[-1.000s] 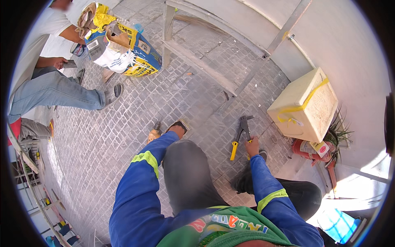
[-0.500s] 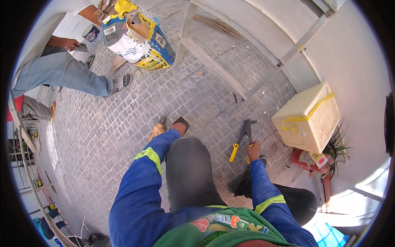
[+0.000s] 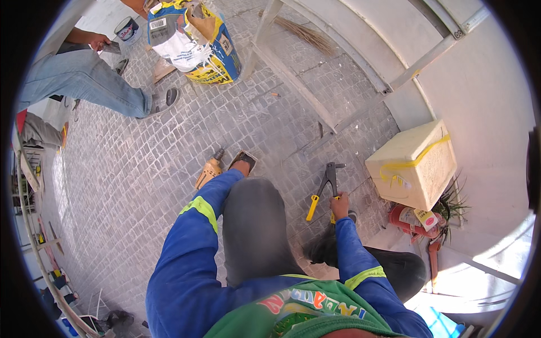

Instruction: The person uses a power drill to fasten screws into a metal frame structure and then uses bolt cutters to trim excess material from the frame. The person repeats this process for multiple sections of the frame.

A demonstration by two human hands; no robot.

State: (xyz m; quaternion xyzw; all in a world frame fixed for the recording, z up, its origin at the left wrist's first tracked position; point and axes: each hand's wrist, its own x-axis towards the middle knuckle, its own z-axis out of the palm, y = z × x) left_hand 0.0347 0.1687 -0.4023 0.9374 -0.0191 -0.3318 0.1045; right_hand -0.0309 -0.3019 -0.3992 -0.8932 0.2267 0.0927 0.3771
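In my right hand (image 3: 340, 205) is a hand riveter (image 3: 331, 176) with a dark body and yellow-gripped handles. My fingers close round one handle; the other is spread away from it, and the nose points right. My left hand (image 3: 241, 167) reaches down past my bent knee, against a dark, pale-edged object (image 3: 245, 158) whose kind I cannot make out. The fingers of that hand are mostly hidden. Just left of it, a yellow power drill (image 3: 209, 171) lies on the stone paving (image 3: 169, 197).
A white foam box (image 3: 414, 166) stands right, by a red container (image 3: 414, 218) and a plant (image 3: 451, 205). A metal frame (image 3: 298, 90) and twig broom (image 3: 304, 34) are ahead. Far left, a person (image 3: 90, 84) holds a flat tool (image 3: 111, 47) near a large blue-yellow sack (image 3: 194, 50).
The view has shifted slightly, so the surroundings sit a little differently in it. My right hand still grips the riveter, and my left hand remains beside the dark object.
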